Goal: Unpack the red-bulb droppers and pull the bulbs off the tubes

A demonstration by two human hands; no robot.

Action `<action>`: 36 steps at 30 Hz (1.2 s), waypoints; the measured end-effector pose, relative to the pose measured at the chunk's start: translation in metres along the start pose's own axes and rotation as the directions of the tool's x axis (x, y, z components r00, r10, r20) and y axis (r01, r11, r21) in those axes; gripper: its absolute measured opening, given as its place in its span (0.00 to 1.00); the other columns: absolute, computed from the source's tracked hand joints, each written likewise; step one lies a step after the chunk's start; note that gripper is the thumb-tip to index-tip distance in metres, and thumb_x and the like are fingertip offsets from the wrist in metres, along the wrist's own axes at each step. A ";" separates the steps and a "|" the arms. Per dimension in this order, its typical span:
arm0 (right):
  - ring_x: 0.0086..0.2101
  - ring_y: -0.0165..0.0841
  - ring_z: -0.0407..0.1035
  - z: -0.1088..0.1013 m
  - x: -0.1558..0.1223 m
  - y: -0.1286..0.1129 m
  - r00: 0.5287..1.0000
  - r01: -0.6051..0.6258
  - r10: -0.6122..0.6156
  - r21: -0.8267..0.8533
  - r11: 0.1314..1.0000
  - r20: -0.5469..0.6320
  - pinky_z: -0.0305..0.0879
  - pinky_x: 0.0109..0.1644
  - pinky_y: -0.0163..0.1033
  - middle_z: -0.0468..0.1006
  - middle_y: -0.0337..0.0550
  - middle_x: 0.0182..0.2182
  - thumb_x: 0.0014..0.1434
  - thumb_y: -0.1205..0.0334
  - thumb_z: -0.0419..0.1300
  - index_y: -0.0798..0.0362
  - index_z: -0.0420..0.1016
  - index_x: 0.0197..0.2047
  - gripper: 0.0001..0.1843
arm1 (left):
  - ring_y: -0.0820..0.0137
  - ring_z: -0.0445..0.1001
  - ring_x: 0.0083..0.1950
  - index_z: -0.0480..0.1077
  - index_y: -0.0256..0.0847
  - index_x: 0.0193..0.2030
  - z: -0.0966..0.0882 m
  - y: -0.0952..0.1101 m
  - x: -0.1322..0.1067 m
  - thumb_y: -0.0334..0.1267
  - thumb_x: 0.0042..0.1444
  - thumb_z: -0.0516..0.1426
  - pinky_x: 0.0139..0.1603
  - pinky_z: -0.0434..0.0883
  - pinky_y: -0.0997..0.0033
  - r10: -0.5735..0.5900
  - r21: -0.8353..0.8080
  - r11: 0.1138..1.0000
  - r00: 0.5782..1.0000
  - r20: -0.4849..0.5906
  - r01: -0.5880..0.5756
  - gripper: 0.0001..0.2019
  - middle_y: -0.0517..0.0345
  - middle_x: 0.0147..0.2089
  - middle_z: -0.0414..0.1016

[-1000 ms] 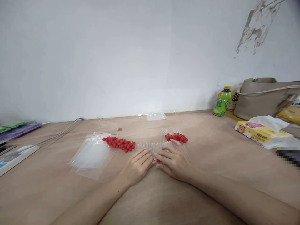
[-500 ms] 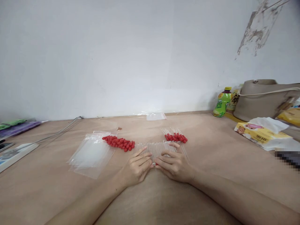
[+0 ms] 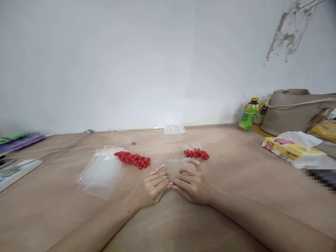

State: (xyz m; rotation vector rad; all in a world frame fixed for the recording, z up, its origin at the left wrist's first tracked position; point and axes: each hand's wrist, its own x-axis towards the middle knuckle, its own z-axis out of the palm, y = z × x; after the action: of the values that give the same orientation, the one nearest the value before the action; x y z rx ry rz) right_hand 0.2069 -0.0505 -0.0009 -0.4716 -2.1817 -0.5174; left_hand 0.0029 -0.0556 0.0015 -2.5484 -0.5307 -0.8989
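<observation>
My left hand [image 3: 153,184] is closed on a thin clear tube, whose end [image 3: 170,184] shows at the fingertips. In my right hand [image 3: 193,182] is a small red rubber bulb, mostly hidden by the fingers. The bulb meets the tube's end or lies very close; I cannot tell which. Under and beyond both hands lies a row of clear tubes [image 3: 173,168], side by side. A pile of loose red bulbs [image 3: 133,159] is at the left end of the row. Behind its right end lie several clear tubes fitted with red bulbs [image 3: 196,153].
Clear zip bags [image 3: 98,171] lie at the left, with another bag [image 3: 174,130] by the wall. A cable [image 3: 68,144] runs to a power strip [image 3: 21,175]. To the right are a green bottle [image 3: 247,117], a tissue pack [image 3: 291,149] and a grey-beige handbag [image 3: 286,112].
Both hands stay nearly in place. The red bulb and the tube's end have shifted only slightly between the fingertips; the rest of the table is unchanged.
</observation>
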 end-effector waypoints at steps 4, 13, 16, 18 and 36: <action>0.32 0.28 0.66 0.002 0.003 -0.003 0.997 -0.072 0.072 0.034 0.997 0.004 0.44 0.55 0.49 0.76 0.34 0.24 0.57 0.59 0.56 0.53 0.71 0.33 0.06 | 0.69 0.74 0.44 0.68 0.34 0.34 -0.001 0.001 0.002 0.29 0.55 0.53 0.57 0.64 0.60 0.016 0.038 0.999 1.000 0.018 -0.016 0.03 0.56 0.32 0.76; 0.32 0.27 0.66 0.003 -0.001 0.001 1.000 0.028 -0.028 0.019 0.999 0.007 0.47 0.52 0.46 0.77 0.35 0.25 0.59 0.64 0.54 0.53 0.71 0.36 0.05 | 0.69 0.74 0.44 0.68 0.34 0.33 -0.002 0.003 0.005 0.29 0.56 0.52 0.56 0.66 0.63 0.011 -0.005 1.000 0.998 0.065 -0.011 0.05 0.55 0.31 0.76; 0.31 0.26 0.66 0.001 -0.002 0.001 0.998 0.057 -0.057 0.011 0.998 -0.008 0.49 0.51 0.45 0.77 0.34 0.26 0.59 0.64 0.54 0.53 0.71 0.37 0.05 | 0.69 0.74 0.43 0.68 0.34 0.33 -0.002 0.004 0.003 0.29 0.56 0.52 0.56 0.67 0.62 0.010 -0.048 0.999 0.998 0.060 -0.007 0.05 0.54 0.31 0.76; 0.32 0.26 0.67 0.001 -0.003 0.002 0.997 0.079 -0.079 0.004 0.997 -0.026 0.50 0.51 0.44 0.77 0.34 0.27 0.58 0.64 0.55 0.53 0.71 0.38 0.05 | 0.69 0.74 0.43 0.68 0.34 0.33 -0.002 0.005 0.003 0.28 0.55 0.52 0.56 0.67 0.62 0.010 -0.071 0.997 0.998 0.056 -0.006 0.05 0.54 0.31 0.76; 0.40 0.31 0.68 -0.009 -0.011 0.010 0.951 0.297 -0.305 -0.117 0.948 -0.056 0.60 0.46 0.41 0.78 0.44 0.35 0.59 0.71 0.49 0.60 0.73 0.40 0.12 | 0.69 0.74 0.44 0.68 0.36 0.35 -0.003 0.005 -0.002 0.27 0.56 0.50 0.57 0.66 0.59 -0.031 -0.151 0.988 0.998 0.050 0.038 0.06 0.55 0.30 0.75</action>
State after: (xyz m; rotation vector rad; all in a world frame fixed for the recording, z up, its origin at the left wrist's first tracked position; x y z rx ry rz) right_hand 0.2241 -0.0482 -0.0020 -0.1702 -2.1726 -0.8090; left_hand 0.0018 -0.0618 0.0014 -2.7110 -0.5410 -0.9255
